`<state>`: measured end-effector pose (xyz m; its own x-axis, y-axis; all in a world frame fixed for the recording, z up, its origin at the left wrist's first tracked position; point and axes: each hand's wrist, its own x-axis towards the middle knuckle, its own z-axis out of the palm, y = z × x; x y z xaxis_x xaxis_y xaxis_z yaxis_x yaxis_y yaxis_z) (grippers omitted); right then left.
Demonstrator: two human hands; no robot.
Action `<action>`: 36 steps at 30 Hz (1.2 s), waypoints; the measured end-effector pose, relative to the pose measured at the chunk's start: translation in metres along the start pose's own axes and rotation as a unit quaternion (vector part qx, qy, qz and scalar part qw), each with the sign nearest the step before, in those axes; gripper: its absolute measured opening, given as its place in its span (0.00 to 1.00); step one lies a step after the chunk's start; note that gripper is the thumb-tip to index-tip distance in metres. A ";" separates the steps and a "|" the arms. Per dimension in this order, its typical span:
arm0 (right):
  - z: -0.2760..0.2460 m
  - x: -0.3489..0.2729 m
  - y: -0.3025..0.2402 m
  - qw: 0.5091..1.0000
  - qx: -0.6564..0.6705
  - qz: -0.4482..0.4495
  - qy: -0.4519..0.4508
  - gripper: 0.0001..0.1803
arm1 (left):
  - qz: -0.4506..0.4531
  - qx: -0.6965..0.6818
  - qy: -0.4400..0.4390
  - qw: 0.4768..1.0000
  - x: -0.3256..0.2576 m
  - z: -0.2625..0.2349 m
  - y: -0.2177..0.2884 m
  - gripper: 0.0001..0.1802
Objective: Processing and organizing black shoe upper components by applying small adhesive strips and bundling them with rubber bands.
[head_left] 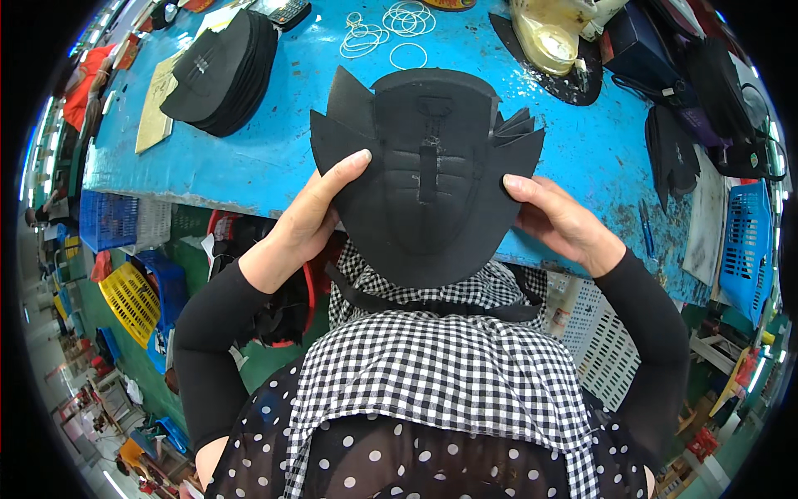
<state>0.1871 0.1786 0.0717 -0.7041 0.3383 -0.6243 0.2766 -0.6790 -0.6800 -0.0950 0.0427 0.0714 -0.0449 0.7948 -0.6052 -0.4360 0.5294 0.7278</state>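
**Both hands hold a fanned stack of black padded pieces over the table edge**

You hold a stack of black padded pieces (428, 187) between both hands, right at the near edge of the blue table (274, 158). The stack hangs half over that edge, its rounded lower end pointing toward your checked apron (432, 374). The top piece shows stitched ribs and a narrow strap with a small loop running down its middle. Behind it, further pieces fan out, their pointed corners sticking out on both sides of the stack.

Your left hand (312, 220) grips the stack's left edge: the thumb lies pressed flat on the top face, and the other fingers are hidden behind the pieces. Your right hand (557, 220) pinches the right edge the same way, thumb on top, fingers curled under it.

Beyond the stack, toward the far left of the table, sits a second pile of black pieces (224, 71), well apart from your hands. Straight behind the stack, farther back on the table, lie several white rubber bands (391, 29). To the far right of the stack rests a yellowish shoe last (544, 37) on a dark mat. Off the table's right end hangs a blue plastic basket (748, 245).
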 end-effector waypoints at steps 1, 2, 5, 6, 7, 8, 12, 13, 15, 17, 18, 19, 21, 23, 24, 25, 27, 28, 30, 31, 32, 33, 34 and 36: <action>-0.001 0.001 0.001 1.000 -0.006 -0.001 -0.002 0.41 | 0.001 -0.018 -0.011 1.000 0.001 -0.003 -0.002 0.34; -0.002 0.001 0.001 1.000 -0.012 -0.003 -0.005 0.42 | 0.006 -0.035 -0.015 0.999 0.001 -0.005 -0.003 0.34; 0.001 -0.003 0.004 0.993 -0.088 -0.073 -0.004 0.43 | 0.034 -0.063 -0.043 0.997 -0.003 -0.012 -0.012 0.33; 0.004 -0.005 0.006 0.987 -0.118 -0.105 0.010 0.43 | 0.042 -0.072 -0.049 0.995 -0.004 -0.014 -0.016 0.32; 0.006 -0.007 0.007 0.984 -0.142 -0.105 0.020 0.43 | 0.050 -0.085 -0.054 0.994 -0.007 -0.015 -0.019 0.31; 0.009 -0.009 0.009 0.978 -0.166 -0.124 0.028 0.43 | 0.054 -0.098 -0.057 0.992 -0.008 -0.017 -0.023 0.31; 0.016 -0.010 0.019 0.985 -0.073 -0.156 0.031 0.43 | 0.069 -0.113 -0.068 0.989 -0.007 -0.025 -0.034 0.33; 0.013 -0.010 0.020 0.982 -0.069 -0.172 0.045 0.48 | 0.083 -0.102 -0.065 0.989 -0.004 -0.027 -0.037 0.33; 0.005 -0.014 0.023 0.967 -0.088 -0.222 0.084 0.52 | 0.151 -0.080 -0.091 0.981 0.004 -0.031 -0.040 0.33; -0.009 -0.021 0.023 0.951 -0.150 -0.260 0.079 0.51 | 0.227 -0.076 -0.149 0.959 0.014 -0.036 -0.041 0.34; -0.017 -0.025 0.022 0.951 -0.142 -0.247 0.121 0.51 | 0.300 0.100 -0.127 0.940 0.019 -0.039 -0.040 0.36; -0.025 -0.029 0.023 0.947 -0.153 -0.249 0.131 0.50 | 0.371 0.269 -0.108 0.882 0.024 -0.042 -0.039 0.38; -0.037 -0.033 0.025 0.943 -0.165 -0.249 0.145 0.50 | 0.302 0.246 -0.116 0.913 0.028 -0.049 -0.034 0.40; -0.043 -0.033 0.034 0.945 -0.154 -0.241 0.157 0.49 | 0.176 0.159 -0.109 0.965 0.030 -0.055 -0.029 0.43; -0.044 -0.031 0.039 0.947 -0.143 -0.236 0.163 0.49 | 0.195 0.163 -0.092 0.963 0.031 -0.056 -0.028 0.41; -0.043 -0.029 0.047 0.949 -0.128 -0.232 0.169 0.49 | 0.150 0.139 -0.122 0.971 0.034 -0.056 -0.027 0.39; -0.042 -0.023 0.058 0.952 -0.108 -0.225 0.178 0.48 | 0.224 0.252 -0.156 0.928 0.040 -0.052 -0.027 0.54; -0.042 -0.020 0.063 0.953 -0.100 -0.222 0.181 0.48 | 0.216 0.225 -0.125 0.942 0.044 -0.046 -0.029 0.63; -0.043 -0.015 0.069 0.953 -0.092 -0.221 0.183 0.48 | 0.408 0.108 -0.085 0.903 0.051 -0.033 -0.033 0.77; -0.044 -0.013 0.071 0.954 -0.089 -0.220 0.184 0.47 | 0.447 0.055 -0.080 0.889 0.050 -0.028 -0.034 0.82; -0.045 -0.011 0.073 0.954 -0.088 -0.220 0.183 0.47 | 0.486 0.005 -0.077 0.871 0.052 -0.020 -0.035 0.86; -0.046 -0.011 0.074 0.954 -0.088 -0.219 0.184 0.47 | 0.447 -0.041 -0.093 0.889 0.047 -0.014 -0.035 0.90; -0.047 -0.010 0.077 0.954 -0.087 -0.218 0.185 0.47 | 0.422 -0.094 -0.118 0.894 0.044 -0.007 -0.035 0.93; -0.047 -0.008 0.080 0.954 -0.084 -0.219 0.185 0.46 | 0.428 -0.075 -0.062 0.899 0.036 0.004 -0.033 0.84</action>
<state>0.2461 0.1520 0.0042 -0.5056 0.7943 -0.3369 0.1317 -0.3148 -0.9400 -0.0786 0.0549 0.0269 -0.3249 0.9238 0.2027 -0.4070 -0.3300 0.8517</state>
